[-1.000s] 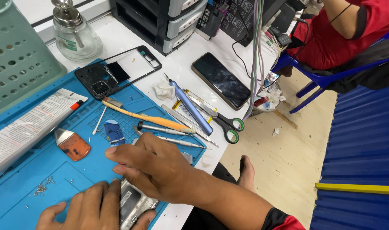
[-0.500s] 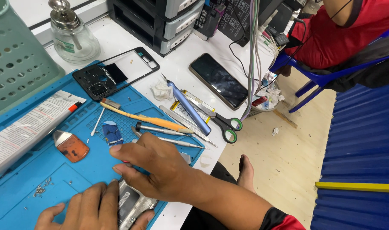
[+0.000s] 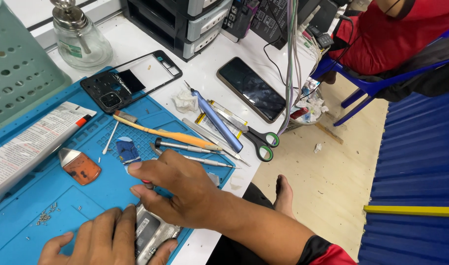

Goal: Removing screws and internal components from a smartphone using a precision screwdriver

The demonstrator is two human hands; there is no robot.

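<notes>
Pressing flat, fingers spread, the left hand (image 3: pixel 99 238) is steadying the opened phone (image 3: pixel 153 233) at the blue mat's (image 3: pixel 18 196) front edge. The right hand (image 3: pixel 178 186) is pinching a red-handled tool (image 3: pixel 146 182) over it; likely mid-disassembly, needing a careful tip placement.

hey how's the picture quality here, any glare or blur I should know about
Head view: even, bright lighting, soft shadows under the right hand; faint reflections on the dark phone screen and glass bottle; mostly sharp, left hand cut by the bottom edge.
</notes>
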